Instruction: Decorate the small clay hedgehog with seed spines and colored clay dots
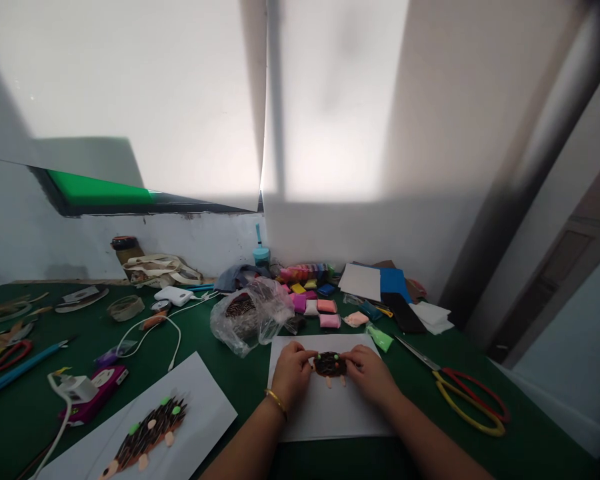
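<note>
A small hedgehog figure [329, 365] lies on a sheet of white paper [330, 417] in front of me. Its dark brown body has spiky strips, green and orange dots, and pale peach legs. At its left edge, my left hand [293, 373], with a gold bracelet on the wrist, presses thumb and forefinger together. My right hand [373, 375] has its fingers closed at the right edge. Both sets of fingertips touch the figure; what lies between them is partly hidden. A larger, similar hedgehog [153, 430] lies on another white sheet [207, 393] to the left.
Red-and-yellow scissors [473, 400] lie on the right of the green table. Behind the paper are a plastic bag [253, 313] of dark strips, several coloured clay packets [327, 306] and a green packet [379, 338]. A white cable [180, 337] and purple box [100, 393] lie left.
</note>
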`<action>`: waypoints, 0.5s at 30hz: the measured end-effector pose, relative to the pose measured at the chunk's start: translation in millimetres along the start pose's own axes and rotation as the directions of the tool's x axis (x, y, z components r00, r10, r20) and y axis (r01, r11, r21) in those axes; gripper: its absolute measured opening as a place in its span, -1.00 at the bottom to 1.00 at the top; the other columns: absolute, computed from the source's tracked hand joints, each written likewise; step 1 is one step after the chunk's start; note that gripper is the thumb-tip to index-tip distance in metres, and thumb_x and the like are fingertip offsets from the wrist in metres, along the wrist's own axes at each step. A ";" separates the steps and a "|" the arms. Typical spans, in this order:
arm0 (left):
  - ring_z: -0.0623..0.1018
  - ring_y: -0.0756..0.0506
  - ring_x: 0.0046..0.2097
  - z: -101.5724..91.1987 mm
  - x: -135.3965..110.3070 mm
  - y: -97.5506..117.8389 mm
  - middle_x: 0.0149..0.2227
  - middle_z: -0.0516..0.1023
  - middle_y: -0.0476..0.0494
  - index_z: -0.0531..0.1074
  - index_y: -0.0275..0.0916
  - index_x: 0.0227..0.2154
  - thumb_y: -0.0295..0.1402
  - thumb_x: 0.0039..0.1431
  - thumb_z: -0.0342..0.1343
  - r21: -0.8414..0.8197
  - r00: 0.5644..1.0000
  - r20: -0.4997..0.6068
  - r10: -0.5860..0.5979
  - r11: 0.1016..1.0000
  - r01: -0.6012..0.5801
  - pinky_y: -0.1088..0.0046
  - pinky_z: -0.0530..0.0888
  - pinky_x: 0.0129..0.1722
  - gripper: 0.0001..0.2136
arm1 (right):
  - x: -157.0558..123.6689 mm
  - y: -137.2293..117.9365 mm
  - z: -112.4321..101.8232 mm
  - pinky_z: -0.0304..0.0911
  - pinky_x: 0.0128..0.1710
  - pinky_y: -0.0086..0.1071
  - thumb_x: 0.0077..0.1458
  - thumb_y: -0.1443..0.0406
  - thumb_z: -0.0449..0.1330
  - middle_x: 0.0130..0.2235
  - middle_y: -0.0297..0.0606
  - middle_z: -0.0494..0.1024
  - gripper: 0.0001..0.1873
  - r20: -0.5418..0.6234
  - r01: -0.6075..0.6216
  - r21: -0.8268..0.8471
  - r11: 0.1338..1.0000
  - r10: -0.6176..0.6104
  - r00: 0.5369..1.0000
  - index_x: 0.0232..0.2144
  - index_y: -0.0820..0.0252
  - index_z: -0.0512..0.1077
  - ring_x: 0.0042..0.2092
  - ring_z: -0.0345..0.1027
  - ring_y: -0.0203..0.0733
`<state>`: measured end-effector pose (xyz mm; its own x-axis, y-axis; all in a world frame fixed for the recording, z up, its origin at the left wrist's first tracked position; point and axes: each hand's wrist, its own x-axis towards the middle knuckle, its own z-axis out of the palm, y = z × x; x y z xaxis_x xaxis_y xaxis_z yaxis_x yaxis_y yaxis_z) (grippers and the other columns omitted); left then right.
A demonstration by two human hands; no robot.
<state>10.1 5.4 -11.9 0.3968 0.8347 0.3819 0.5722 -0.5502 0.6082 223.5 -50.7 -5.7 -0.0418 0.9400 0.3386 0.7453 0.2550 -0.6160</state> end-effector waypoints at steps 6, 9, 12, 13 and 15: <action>0.41 -0.10 -0.20 -1.3 -0.8 1.6 -0.30 0.41 -0.14 0.54 -0.11 -0.21 -0.51 0.02 -0.04 0.009 1.000 0.019 0.003 1.000 -0.003 0.33 0.37 -0.15 -0.66 | 0.5 0.7 -0.3 0.23 -0.17 -0.34 0.08 0.31 -0.02 -0.30 -0.22 0.49 -0.67 0.007 -0.004 -0.004 1.000 0.004 1.000 -0.25 0.09 0.53 -0.19 0.34 -0.17; 0.42 -0.09 -0.19 -1.6 -0.4 -0.1 -0.27 0.41 -0.15 0.51 -0.15 -0.15 -0.50 0.06 -0.07 -0.050 1.000 -0.009 -0.025 0.998 0.024 0.33 0.38 -0.12 -0.65 | 1.7 8.9 -8.6 0.22 -0.14 -0.35 0.12 0.27 -0.07 -0.23 -0.21 0.50 -0.64 -0.098 -0.075 -0.020 0.997 0.073 0.993 -0.21 0.12 0.50 -0.14 0.34 -0.17; 0.44 -0.08 -0.18 -2.0 1.3 -3.3 -0.26 0.43 -0.15 0.49 -0.20 -0.18 -0.51 0.08 -0.09 -0.121 0.996 -0.058 -0.067 0.991 0.059 0.33 0.38 -0.10 -0.68 | 2.4 22.7 -18.5 0.19 -0.10 -0.36 0.15 0.26 -0.12 -0.15 -0.20 0.49 -0.61 -0.209 -0.177 -0.107 0.978 0.152 0.966 -0.16 0.14 0.46 -0.09 0.32 -0.17; 0.44 -0.07 -0.18 -2.1 2.1 -4.5 -0.26 0.44 -0.15 0.50 -0.22 -0.21 -0.52 0.08 -0.09 -0.137 0.994 -0.076 -0.080 0.988 0.069 0.33 0.38 -0.10 -0.69 | 2.4 26.8 -20.7 0.18 -0.10 -0.36 0.15 0.27 -0.12 -0.13 -0.20 0.48 -0.62 -0.216 -0.207 -0.157 0.966 0.171 0.961 -0.15 0.14 0.46 -0.09 0.32 -0.17; 0.45 -0.07 -0.20 -1.9 3.2 -6.7 -0.28 0.45 -0.13 0.50 -0.23 -0.27 -0.53 0.06 -0.09 -0.158 0.989 -0.108 -0.102 0.984 0.085 0.33 0.39 -0.12 -0.72 | 2.4 31.8 -22.1 0.17 -0.12 -0.36 0.14 0.26 -0.08 -0.12 -0.19 0.47 -0.64 -0.187 -0.239 -0.271 0.932 0.193 0.963 -0.12 0.13 0.44 -0.08 0.31 -0.15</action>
<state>6.2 11.8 -13.4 0.2564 0.8842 0.3906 0.4834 -0.4672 0.7403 261.8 -45.3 -8.8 0.2281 0.9121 0.3407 0.8854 -0.0488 -0.4623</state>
